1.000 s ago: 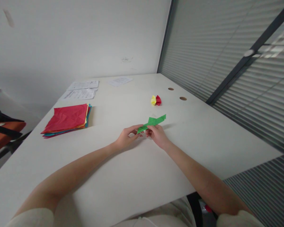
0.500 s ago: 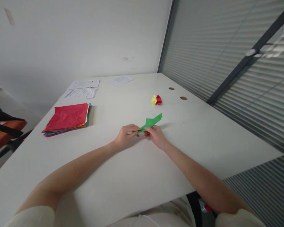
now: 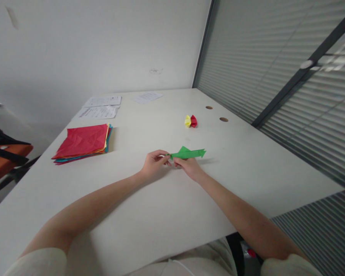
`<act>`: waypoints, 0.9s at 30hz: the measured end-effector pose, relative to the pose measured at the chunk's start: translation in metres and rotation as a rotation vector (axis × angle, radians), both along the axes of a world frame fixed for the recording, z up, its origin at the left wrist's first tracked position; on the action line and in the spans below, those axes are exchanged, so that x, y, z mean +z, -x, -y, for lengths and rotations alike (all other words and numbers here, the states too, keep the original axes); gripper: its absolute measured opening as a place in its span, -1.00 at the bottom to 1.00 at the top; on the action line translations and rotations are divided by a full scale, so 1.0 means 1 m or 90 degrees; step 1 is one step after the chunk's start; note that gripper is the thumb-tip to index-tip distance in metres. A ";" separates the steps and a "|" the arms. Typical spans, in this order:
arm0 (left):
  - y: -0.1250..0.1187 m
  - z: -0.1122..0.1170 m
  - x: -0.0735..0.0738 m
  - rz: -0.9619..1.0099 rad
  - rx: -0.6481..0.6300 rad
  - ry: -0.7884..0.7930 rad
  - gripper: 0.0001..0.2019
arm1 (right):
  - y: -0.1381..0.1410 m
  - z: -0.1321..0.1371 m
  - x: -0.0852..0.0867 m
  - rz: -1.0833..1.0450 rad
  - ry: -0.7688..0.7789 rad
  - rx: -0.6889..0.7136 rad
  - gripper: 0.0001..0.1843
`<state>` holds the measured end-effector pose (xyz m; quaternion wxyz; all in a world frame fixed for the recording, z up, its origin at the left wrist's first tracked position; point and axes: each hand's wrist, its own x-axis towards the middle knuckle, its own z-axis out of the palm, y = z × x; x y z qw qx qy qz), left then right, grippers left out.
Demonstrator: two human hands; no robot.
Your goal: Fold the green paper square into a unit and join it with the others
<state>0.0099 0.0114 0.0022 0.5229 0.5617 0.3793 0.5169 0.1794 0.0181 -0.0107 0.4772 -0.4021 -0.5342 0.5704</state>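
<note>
A piece of folded green paper (image 3: pixel 189 153), long and narrow with a pointed flap on top and a notched right end, is held just above the white table (image 3: pixel 149 214). My left hand (image 3: pixel 155 164) pinches its left tip between thumb and fingers. Close beside it, my right hand (image 3: pixel 189 168) grips the paper's lower edge near the left part, thumb on the near side. The fingertips behind the paper are partly hidden. Beyond the hands lies a small folded paper piece (image 3: pixel 191 121), half yellow and half red.
At the left lies a stack of coloured paper sheets (image 3: pixel 83 141), red on top. Printed sheets (image 3: pixel 99 112) rest near the far left edge, another printed sheet (image 3: pixel 147 97) by the wall. Two round holes pierce the tabletop at right, the nearer hole (image 3: pixel 224 119) by the blinds (image 3: pixel 276 69).
The green paper has turned clockwise, its right end dropping from a raised slant to nearly level. Both hands keep their hold and have barely moved.
</note>
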 end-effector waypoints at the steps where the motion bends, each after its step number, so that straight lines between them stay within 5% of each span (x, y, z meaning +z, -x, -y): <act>1: 0.000 0.000 0.000 0.004 0.006 0.000 -0.71 | 0.000 0.000 0.000 0.003 -0.002 -0.001 -0.77; 27: -0.002 0.002 0.002 0.035 -0.007 0.049 -0.63 | 0.001 0.001 -0.002 0.009 0.043 0.010 -0.75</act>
